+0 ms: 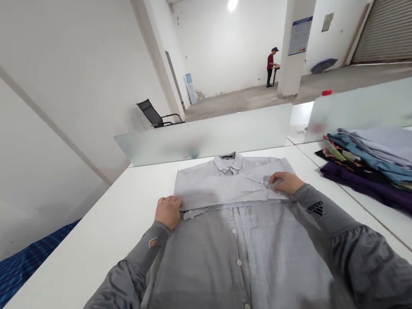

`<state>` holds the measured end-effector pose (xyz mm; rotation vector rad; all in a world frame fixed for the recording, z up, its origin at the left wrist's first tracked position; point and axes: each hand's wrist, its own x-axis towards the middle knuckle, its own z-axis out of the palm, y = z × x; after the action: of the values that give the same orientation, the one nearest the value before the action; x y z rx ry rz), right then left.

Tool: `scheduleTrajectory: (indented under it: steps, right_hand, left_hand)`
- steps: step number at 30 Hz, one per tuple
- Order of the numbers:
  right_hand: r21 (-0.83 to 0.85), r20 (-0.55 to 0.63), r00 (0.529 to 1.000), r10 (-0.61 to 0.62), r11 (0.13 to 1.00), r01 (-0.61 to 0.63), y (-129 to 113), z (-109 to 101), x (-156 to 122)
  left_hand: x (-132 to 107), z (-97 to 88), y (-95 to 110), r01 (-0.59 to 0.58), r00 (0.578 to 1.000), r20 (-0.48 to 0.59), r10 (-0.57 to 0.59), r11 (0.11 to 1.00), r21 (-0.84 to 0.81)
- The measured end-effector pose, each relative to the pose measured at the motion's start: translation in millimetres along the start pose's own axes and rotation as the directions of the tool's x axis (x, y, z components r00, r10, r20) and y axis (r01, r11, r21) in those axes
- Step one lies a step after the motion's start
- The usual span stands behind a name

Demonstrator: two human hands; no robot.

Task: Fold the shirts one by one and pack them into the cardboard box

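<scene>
**Left hand (168, 211) and right hand (287, 182) on a grey shirt (200, 260)**

Bent fingers touch the crosswise sleeves (221, 188), seemingly keeping them flat; whether either grips cannot be told. The shirt lies buttons-up between them, a garment pile (396, 148) beyond the right.

The shirt (203, 255) is plain light grey with white buttons (239, 262), the desk (95, 228) white, the person's sleeves (376, 254) darker grey, the right with a black logo (315, 207). The clothes pile (382, 153) at right mixes purple, blue, lilac and patterned black; the cloth (27, 264) at left is streaked blue.
</scene>
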<state>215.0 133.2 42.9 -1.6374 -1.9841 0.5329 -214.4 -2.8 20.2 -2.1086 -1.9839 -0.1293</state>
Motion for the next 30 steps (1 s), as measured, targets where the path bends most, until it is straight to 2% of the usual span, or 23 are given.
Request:
scheduleTrajectory:
  steps: [2,4,5,7,8,11,13,16,22,24,27,28,30]
  right_hand:
    - [-0.195,-0.09,0.996,0.023,0.98,-0.04,-7.1,-2.3,-6.0]
    - [-0.375,-0.188,0.982,-0.035,0.926,-0.039,-16.6,3.0,-14.0]
    - [-0.423,-0.193,0.978,-0.086,0.906,-0.004,-21.0,9.4,-18.3]
    - [-0.472,-0.086,0.979,-0.186,0.873,0.124,-27.0,28.0,-26.3]
    - [-0.486,-0.011,0.975,-0.22,0.854,0.187,-28.0,38.6,-29.6]
    - [-0.534,0.138,0.959,-0.249,0.797,0.283,-24.6,63.3,-35.3]
    - [-0.557,0.154,0.957,-0.246,0.779,0.29,-20.8,69.1,-35.6]
    - [-0.569,0.112,0.956,-0.271,0.771,0.285,-17.6,68.0,-33.3]
    - [-0.602,0.12,0.952,-0.282,0.742,0.296,-23.3,65.6,-27.1]
    - [-0.603,0.119,0.961,-0.25,0.751,0.27,-30.9,62.7,-29.9]
    - [-0.623,0.037,0.982,-0.185,0.765,0.167,-46.3,61.2,-49.7]
    - [-0.616,0.034,0.982,-0.187,0.77,0.168,-51.4,63.3,-60.9]
    - [-0.571,0.111,0.962,-0.248,0.777,0.266,-60.1,70.8,-87.7]
  left_hand:
    - [4.7,-8.3,6.3,0.02,1.0,-0.002,-0.02,1.0,0.0]
    - [13.1,-13.5,15.1,0.015,0.999,-0.047,-0.016,0.999,-0.031]
    - [18.0,-13.6,20.2,-0.013,0.998,-0.069,0.009,0.998,-0.059]
    - [27.1,-7.7,30.7,-0.074,0.996,-0.066,0.067,0.991,-0.115]
    - [30.8,-2.3,35.3,-0.085,0.996,-0.028,0.082,0.986,-0.142]
    - [36.6,16.7,43.0,-0.029,0.992,0.115,0.052,0.981,-0.193]
    - [37.3,25.9,43.0,-0.004,0.989,0.143,0.034,0.979,-0.205]
    - [37.1,30.6,39.9,-0.003,0.99,0.134,0.031,0.978,-0.207]
    - [38.2,17.2,43.5,0.023,0.986,0.166,0.01,0.98,-0.197]
    - [34.3,6.5,52.7,0.056,0.989,0.144,-0.033,0.987,-0.154]
    - [14.2,-9.5,77.9,0.052,0.998,0.031,-0.049,0.99,-0.13]
    - [3.1,-13.4,89.0,0.024,1.0,0.012,-0.022,0.988,-0.15]
    - [-24.2,-18.0,112.8,-0.069,0.997,0.025,0.076,0.975,-0.211]
